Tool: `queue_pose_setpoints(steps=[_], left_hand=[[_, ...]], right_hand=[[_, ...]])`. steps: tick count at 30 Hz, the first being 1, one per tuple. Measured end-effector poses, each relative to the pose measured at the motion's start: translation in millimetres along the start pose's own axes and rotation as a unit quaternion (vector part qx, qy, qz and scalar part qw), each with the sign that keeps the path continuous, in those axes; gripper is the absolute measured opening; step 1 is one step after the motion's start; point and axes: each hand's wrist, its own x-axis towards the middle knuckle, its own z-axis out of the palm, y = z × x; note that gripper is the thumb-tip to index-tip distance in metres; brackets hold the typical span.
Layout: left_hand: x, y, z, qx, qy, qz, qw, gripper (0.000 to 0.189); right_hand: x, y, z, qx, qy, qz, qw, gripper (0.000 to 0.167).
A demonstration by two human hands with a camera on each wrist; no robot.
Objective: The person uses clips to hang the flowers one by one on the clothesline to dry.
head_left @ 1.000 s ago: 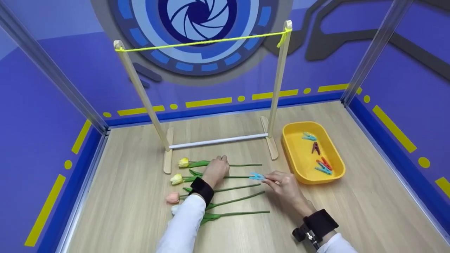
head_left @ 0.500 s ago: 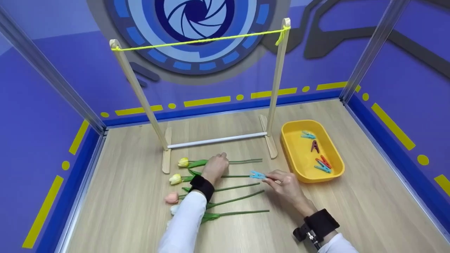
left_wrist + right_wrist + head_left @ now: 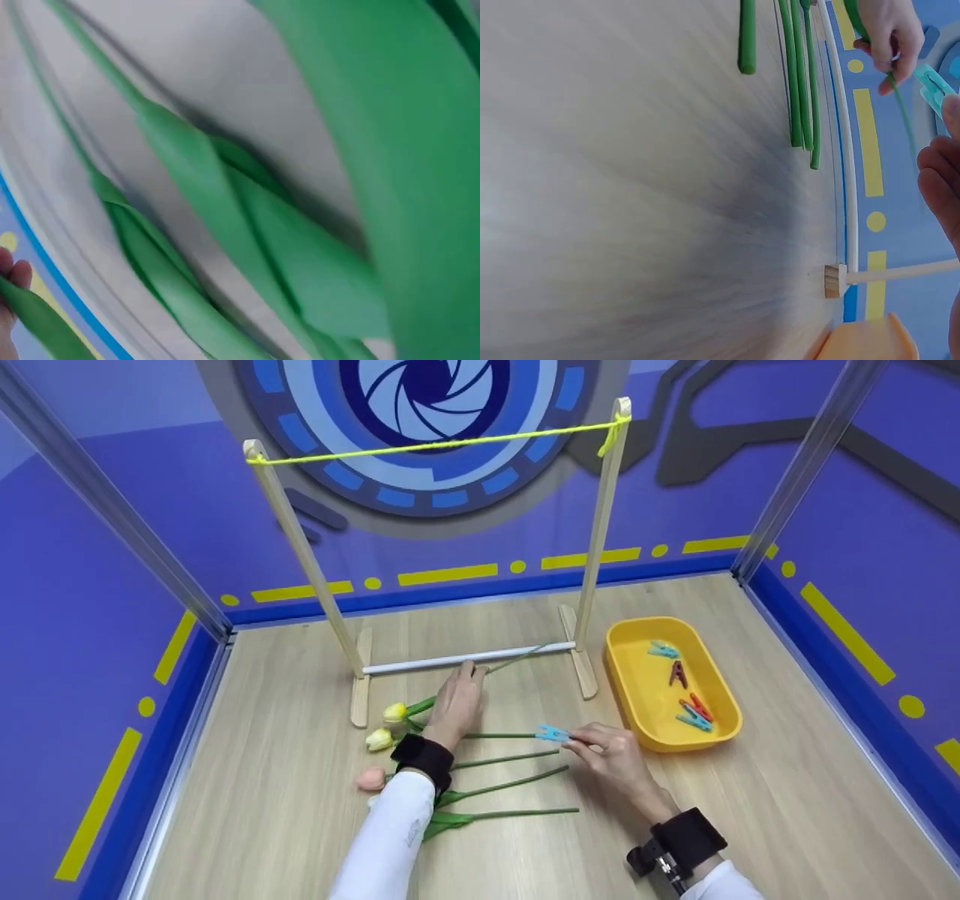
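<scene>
My left hand (image 3: 459,697) grips the stem of the farthest yellow tulip (image 3: 394,712); the stem's free end angles up in front of the rack's white bar. In the right wrist view, this green stem (image 3: 904,112) slants down from the left hand (image 3: 892,34). My right hand (image 3: 616,757) pinches a light blue clothespin (image 3: 553,733) above the table, close to the stem end of a second yellow tulip (image 3: 379,739). Nearer me lie a pink tulip (image 3: 370,778) and more green stems, their flowers partly hidden by the left sleeve. Large green leaves (image 3: 247,240) fill the left wrist view.
A wooden rack (image 3: 600,525) with a yellow string (image 3: 442,445) tied between its posts stands at the back. Right of it, a yellow tub (image 3: 626,690) holds several clothespins in blue, red and dark red. Blue panels (image 3: 90,660) wall in the table.
My left hand has moved away from me and raised the farthest yellow tulip; its stem end has swung up and back towards the rack. The right hand stays put with the clothespin.
</scene>
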Motion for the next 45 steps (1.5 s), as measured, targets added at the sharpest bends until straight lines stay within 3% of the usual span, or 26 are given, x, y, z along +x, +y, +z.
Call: queue_pose_setpoints(steps=[6,12,16,22,32,41,45], left_hand=[[6.6,6.6,-12.2,-0.041,0.099,-0.010,0.9941,0.012],[10.2,9.3,-28.3,-0.076,0.171,-0.006,0.9823,0.015],[12.3,10.4,-42.4,-0.102,0.177,-0.001,0.9788,0.019],[11.9,10.4,-66.1,-0.157,0.168,-0.016,0.9730,0.022],[6.0,-2.2,-91.3,-0.190,0.236,-0.039,0.9524,0.019],[6.7,-5.8,-115.9,-0.257,0.282,-0.039,0.9237,0.039],[9.1,-9.3,-127.4,-0.289,0.301,-0.062,0.9069,0.036]], right_hand=[[4.5,-2,2,0.007,0.008,-0.009,0.9999,0.024],[8.8,-3,7,-0.002,-0.001,-0.023,0.9997,0.022],[10.7,-2,9,-0.003,0.003,-0.032,0.9995,0.022],[13.4,-2,11,-0.011,0.010,-0.050,0.9987,0.025],[8.8,-2,17,0.004,0.002,-0.033,0.9994,0.024],[11.3,-6,25,0.015,-0.001,-0.030,0.9994,0.023],[11.5,-7,25,0.012,-0.009,-0.017,0.9997,0.020]])
